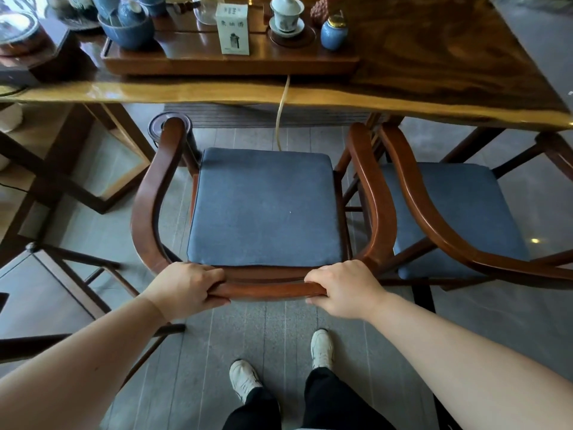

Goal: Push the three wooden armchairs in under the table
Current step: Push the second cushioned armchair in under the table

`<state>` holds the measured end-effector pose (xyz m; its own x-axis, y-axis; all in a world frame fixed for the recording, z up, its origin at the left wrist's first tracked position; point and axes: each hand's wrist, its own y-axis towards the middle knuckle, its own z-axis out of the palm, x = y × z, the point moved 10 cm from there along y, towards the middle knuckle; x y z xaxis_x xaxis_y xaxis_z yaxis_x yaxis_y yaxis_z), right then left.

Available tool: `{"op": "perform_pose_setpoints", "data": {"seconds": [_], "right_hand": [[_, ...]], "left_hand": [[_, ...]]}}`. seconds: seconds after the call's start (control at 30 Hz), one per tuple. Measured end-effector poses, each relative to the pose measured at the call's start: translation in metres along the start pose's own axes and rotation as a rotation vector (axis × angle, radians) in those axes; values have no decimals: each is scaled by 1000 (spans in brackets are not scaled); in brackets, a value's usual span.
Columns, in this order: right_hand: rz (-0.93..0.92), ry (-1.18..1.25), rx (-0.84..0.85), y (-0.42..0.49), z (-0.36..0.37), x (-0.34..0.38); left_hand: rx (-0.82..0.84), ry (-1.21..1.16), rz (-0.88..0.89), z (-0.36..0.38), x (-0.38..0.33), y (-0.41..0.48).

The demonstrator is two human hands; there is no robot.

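Both grips are wrapped tight around the curved back rail of the middle armchair (266, 209): the left hand (186, 288) holds the rail toward its left end, the right hand (342, 288) toward its right end, fingers curled over the top. This chair's blue cushion lies just short of the table (434, 66), its arm tips reaching the table's near edge. A second armchair (459, 212) stands just right of it, arms nearly touching. On the table, beyond the chair, a wooden tea tray (229, 62) carries cups.
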<state>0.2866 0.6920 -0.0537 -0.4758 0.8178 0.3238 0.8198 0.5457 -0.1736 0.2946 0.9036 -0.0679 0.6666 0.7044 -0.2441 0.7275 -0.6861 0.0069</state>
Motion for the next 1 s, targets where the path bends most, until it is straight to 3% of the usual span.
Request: {"op": "perform_pose_setpoints", "data": {"seconds": [0.23, 0.67, 1.0], "right_hand": [[80, 44, 58, 1, -15, -34], [139, 44, 59, -15, -2, -31], [124, 7, 247, -18, 2, -28]], "left_hand": [[-55, -20, -5, -4, -16, 28], [12, 29, 65, -2, -22, 28], [159, 36, -195, 1, -23, 27]]}}
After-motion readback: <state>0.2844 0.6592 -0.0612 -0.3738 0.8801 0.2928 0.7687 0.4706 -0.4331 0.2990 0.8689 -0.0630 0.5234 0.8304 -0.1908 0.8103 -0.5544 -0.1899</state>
